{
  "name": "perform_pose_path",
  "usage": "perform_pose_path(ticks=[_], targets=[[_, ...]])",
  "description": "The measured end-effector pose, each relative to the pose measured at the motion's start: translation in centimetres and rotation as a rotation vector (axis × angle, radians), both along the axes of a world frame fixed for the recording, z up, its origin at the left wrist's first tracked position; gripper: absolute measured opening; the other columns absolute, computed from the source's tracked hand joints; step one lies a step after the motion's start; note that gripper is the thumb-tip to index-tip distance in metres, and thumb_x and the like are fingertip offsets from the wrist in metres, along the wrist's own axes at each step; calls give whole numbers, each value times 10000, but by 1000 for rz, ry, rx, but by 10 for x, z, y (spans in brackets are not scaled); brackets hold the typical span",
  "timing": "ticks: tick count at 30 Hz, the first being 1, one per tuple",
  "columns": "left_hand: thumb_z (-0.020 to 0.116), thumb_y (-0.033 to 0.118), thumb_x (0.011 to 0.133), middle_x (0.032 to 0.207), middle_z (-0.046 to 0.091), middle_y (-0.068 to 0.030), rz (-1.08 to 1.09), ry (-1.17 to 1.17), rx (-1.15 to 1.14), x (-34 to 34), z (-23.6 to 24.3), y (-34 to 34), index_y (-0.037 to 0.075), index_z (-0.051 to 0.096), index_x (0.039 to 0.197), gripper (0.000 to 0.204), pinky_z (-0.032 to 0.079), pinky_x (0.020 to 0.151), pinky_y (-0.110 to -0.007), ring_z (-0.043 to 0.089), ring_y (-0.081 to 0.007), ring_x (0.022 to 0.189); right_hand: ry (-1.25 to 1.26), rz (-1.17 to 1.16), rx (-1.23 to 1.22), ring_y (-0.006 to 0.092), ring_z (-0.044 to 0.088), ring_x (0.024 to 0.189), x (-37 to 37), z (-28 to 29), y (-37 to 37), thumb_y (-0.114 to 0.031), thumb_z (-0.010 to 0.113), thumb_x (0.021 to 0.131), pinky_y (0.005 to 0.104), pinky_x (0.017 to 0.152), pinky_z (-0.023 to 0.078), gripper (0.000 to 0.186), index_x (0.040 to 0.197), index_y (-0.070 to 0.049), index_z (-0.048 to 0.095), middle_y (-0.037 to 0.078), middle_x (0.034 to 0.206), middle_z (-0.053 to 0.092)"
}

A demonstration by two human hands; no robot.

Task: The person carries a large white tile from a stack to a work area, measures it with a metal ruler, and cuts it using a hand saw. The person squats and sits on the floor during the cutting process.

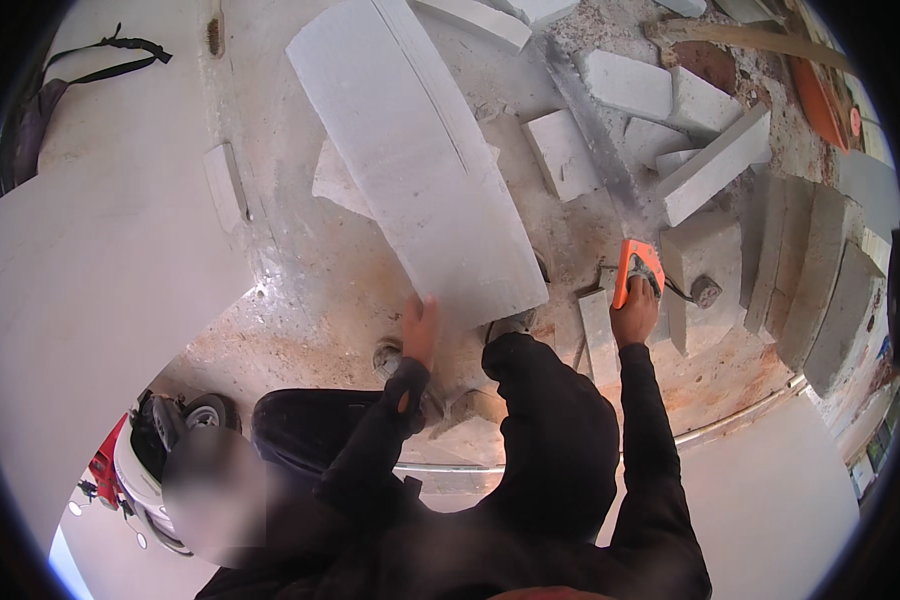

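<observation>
A long pale grey block (417, 160) lies tilted across the dusty floor, its near end toward me. My left hand (419, 330) rests flat on that near end, fingers apart. My right hand (637, 312) grips the handle of an orange hand tool (635, 266) held over a narrow grey offcut (598, 335), to the right of the big block. Both arms are in black sleeves.
Several cut grey blocks (715, 165) and slabs lie scattered at the back and right, with stacked slabs (820, 270) at the far right. A white wall surface (100, 260) fills the left. A black strap bag (40, 100) hangs at upper left. Wooden plank (760, 40) at the top right.
</observation>
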State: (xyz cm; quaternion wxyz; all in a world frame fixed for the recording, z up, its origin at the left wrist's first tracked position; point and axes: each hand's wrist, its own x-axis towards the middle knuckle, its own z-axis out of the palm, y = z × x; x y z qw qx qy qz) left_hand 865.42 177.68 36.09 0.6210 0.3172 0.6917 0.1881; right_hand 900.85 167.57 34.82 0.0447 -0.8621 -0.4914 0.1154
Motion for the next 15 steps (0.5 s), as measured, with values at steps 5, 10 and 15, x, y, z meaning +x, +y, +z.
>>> perform_pose_path(ticks=[5, 10, 15], targets=[[449, 503, 964, 1360, 458, -129, 26, 17, -87, -1, -66, -10, -13, 365, 1390, 675, 357, 1029, -357, 459, -247, 1220, 32, -57, 21, 361, 489, 1018, -23, -42, 10, 20, 577, 697, 465, 850, 371, 305, 975, -89, 514, 155, 985, 495], [383, 515, 982, 1325, 479, -126, 241, -185, -149, 3, -56, -11, -15, 364, 1385, 666, 384, 1019, -372, 476, -232, 1204, 576, -104, 375, 260, 587, 902, -60, -7, 81, -43, 601, 798, 339, 843, 432, 155, 951, -17, 593, 96, 952, 609], [362, 514, 987, 1294, 500, -113, 179, -351, -106, 22, -51, -3, 2, 393, 1363, 636, 409, 998, -370, 505, -230, 1168, 1241, -75, 537, 155, 565, 1057, -51, -82, 210, -298, 507, 975, 309, 945, 407, 346, 1163, -35, 631, 68, 1113, 652]])
